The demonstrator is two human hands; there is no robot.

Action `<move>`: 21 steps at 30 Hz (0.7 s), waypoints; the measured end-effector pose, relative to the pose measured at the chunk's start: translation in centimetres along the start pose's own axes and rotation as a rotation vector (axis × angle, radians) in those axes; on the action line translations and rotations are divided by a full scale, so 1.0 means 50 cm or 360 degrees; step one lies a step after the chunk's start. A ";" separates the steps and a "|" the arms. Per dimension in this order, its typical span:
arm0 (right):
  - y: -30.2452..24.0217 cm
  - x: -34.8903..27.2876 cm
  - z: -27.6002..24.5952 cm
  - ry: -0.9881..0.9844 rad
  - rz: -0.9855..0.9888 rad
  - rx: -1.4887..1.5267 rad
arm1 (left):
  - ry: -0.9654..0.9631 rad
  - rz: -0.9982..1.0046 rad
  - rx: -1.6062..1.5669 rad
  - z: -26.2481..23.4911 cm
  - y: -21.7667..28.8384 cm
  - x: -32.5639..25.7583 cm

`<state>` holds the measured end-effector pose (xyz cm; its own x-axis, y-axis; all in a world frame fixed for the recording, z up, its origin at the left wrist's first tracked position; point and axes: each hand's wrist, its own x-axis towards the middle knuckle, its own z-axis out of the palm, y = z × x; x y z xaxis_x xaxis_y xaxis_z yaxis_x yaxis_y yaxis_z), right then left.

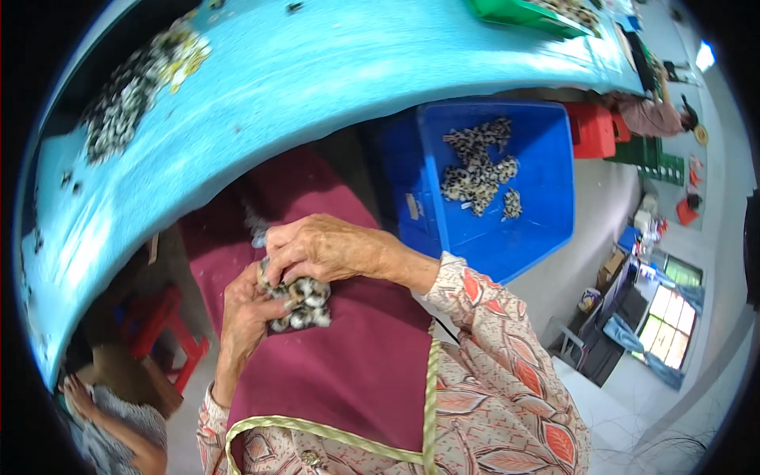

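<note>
Pinching a small black-and-white speckled bundle point(301, 303) over our maroon apron point(356, 372), our right hand point(317, 249) fingers clamp its top while the left hand point(245, 317) cups it below. A loosened pinch could drop pieces off our lap, missing the blue bin point(538, 229).

Turquoise table point(332, 71), heap of speckled pieces point(127, 99), green tray point(514, 14) on it

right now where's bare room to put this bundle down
The blue tabletop is bare between the speckled pile at its left and the green tray at far right. The blue bin has bare floor along its near side. Both hands crowd the maroon apron.
</note>
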<state>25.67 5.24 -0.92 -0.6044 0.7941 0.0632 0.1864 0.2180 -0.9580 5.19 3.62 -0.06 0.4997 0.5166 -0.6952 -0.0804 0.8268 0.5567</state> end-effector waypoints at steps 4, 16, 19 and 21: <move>0.007 -0.045 -0.011 0.0689 0.0163 0.0442 | -0.0102 0.0008 -0.0100 0.023 0.014 0.017; -0.001 -0.424 -0.067 0.2046 0.0929 0.0653 | -0.0130 0.0062 0.0017 0.036 0.029 0.087; 0.009 -0.575 -0.143 0.1775 0.1522 -0.0444 | 0.0005 0.0135 -0.0025 0.021 0.033 0.080; -0.026 -0.562 -0.191 0.1603 0.1377 -0.1884 | 0.0032 0.0203 -0.0039 0.011 0.025 0.088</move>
<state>49.79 -11.96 1.23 0.5371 0.8009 0.2647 0.8432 -0.5185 -0.1421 7.76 6.79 -2.20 0.4669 0.6223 -0.6283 -0.1633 0.7590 0.6303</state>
